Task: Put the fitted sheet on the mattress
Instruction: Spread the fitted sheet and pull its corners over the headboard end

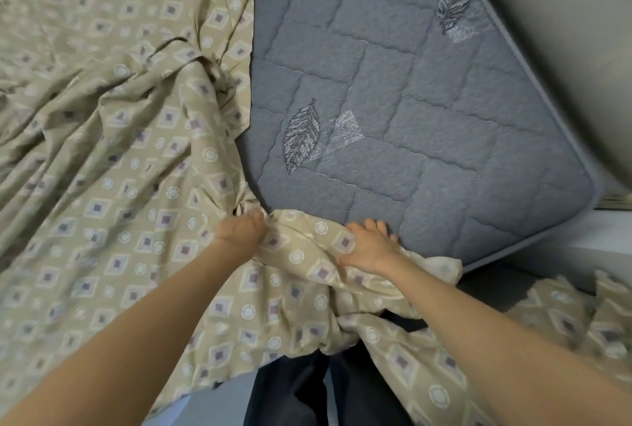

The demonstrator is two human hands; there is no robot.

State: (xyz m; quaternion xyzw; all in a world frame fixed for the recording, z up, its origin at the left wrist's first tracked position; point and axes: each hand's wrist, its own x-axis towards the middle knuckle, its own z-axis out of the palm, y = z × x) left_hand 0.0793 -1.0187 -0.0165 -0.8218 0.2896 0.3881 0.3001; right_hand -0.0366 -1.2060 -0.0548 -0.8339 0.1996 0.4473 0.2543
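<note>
**Sheet** (102,186): beige, printed with diamonds and circles. It lies rumpled over the left part of the mattress, filling the view from 12 o'clock round to 7 o'clock. Its free edge runs from top centre down to the hands. A further length spills over the near side toward 5 o'clock. Where the elastic corner pocket sits in those folds cannot be told.

**Mattress** (427,118): grey, quilted, with leaf motifs. The right part is bare, a strip running away toward 12–1 o'clock.

**Corner** (583,191): the near right one, rounded and uncovered, at 3 o'clock of the view.

**Left hand** (241,232): just below centre, fingers curled into a gathered knot of sheet and clamped on it.

**Right hand** (371,249): just beside the left, toward 3 o'clock. Its fingers are spread and fairly straight, laid flat on the sheet's edge where it meets bare quilting. It presses rather than grasps.

**Governing relation:** the corner lies at about 2 o'clock from both hands, well apart from them, with bare mattress between. The right hand is the nearer. The slack hangs below it, toward 5 o'clock.

**Judgement:** the sheet likely has to travel rightward along the near side, with the right hand leading to the corner and the left feeding cloth.
</note>
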